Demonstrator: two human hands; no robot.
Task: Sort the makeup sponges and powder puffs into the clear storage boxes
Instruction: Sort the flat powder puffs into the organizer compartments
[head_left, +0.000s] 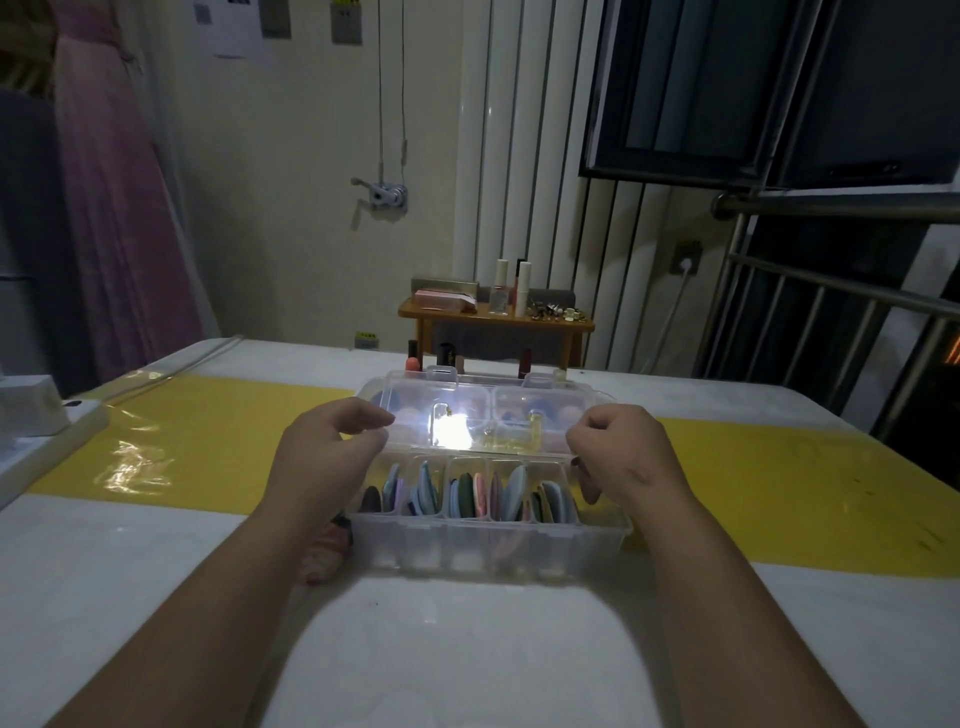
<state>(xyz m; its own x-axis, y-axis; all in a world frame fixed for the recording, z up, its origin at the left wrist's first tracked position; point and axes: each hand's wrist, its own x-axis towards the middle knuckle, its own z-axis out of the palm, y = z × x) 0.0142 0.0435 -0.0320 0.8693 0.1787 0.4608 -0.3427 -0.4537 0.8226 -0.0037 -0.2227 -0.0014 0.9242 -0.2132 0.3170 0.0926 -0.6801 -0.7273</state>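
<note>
A clear, ribbed plastic storage box (488, 545) sits mid-tabletop (467, 649) on glossy white and yellow sheeting. Flat, round, matte powder puffs (470, 493) stand on edge in its narrow compartments. The left hand (327, 452) and right hand (618, 452), fingers curled, pinch the ends of its tilted, glare-lit transparent lid (431, 400).

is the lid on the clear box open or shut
Open. The lid is raised off the storage box, pinched at its ends by the left hand and right hand; powder puffs stand uncovered below it.
</note>
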